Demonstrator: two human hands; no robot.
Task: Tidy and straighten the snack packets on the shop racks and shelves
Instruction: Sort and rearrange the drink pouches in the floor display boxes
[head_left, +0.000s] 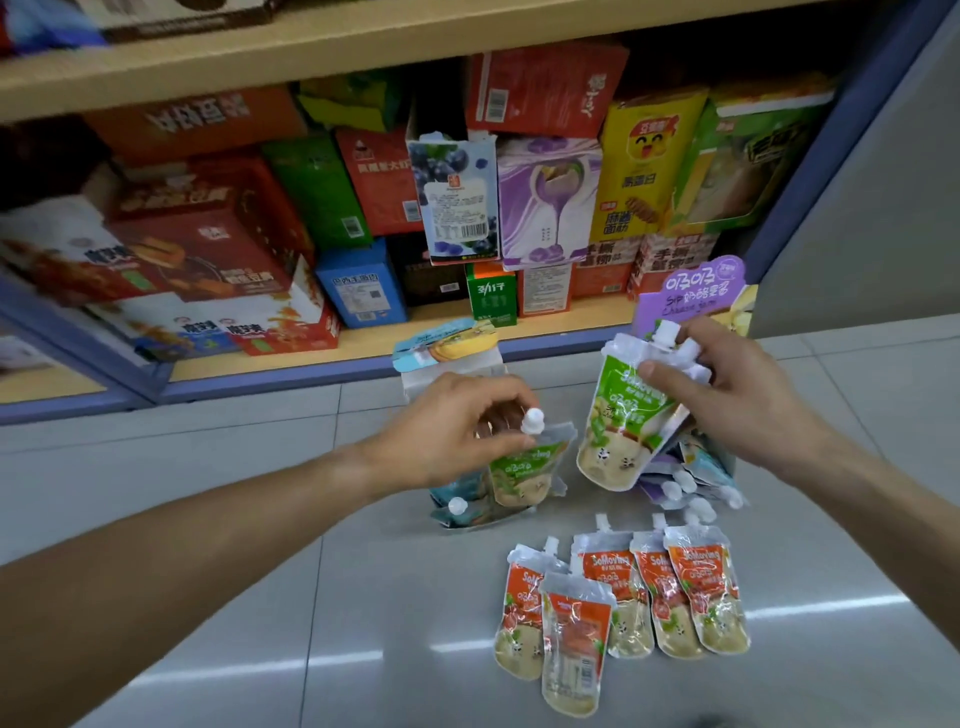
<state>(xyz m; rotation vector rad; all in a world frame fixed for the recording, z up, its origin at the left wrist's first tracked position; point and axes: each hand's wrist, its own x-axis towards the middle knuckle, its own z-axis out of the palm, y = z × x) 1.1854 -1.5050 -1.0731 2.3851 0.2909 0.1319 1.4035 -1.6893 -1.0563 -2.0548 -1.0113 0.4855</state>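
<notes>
My left hand (457, 426) grips the top of a green spouted pouch (519, 473) that stands in a small display box (467, 512) on the floor. Up in the air, my right hand (727, 384) holds a stack of green spouted pouches (618, 426) by their upper ends. Several orange spouted pouches (623, 597) lie in a fanned row on the floor tiles in front of me. A heap of blue and purple pouches (691, 483) fills a purple display box (696, 296) under my right hand.
The bottom wooden shelf (374, 338) holds stacked snack boxes in red, green, blue, purple and yellow. A blueberry carton (454, 202) leans out near the middle. A blue shelf frame (810, 171) stands at right, with a grey tiled floor (260, 519) below.
</notes>
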